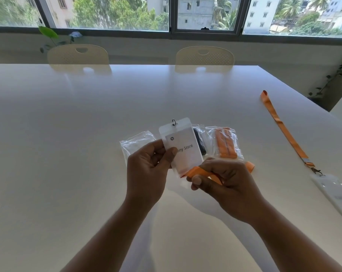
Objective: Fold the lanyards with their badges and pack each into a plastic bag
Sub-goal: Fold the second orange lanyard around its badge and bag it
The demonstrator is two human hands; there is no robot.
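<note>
My left hand pinches a white badge in its clear holder, held upright above the white table, metal ring on top. My right hand grips the orange lanyard folded under the badge's lower edge; an orange loop shows past my knuckles. Behind the badge lie an empty plastic bag, a bag with a dark lanyard and a bag with a folded orange lanyard. A second orange lanyard lies stretched out at the right, clipped to a white badge.
Two cream chairs stand at the far side of the table under a wide window. A potted plant sits past the table's right edge. The outstretched badge lies close to that right edge.
</note>
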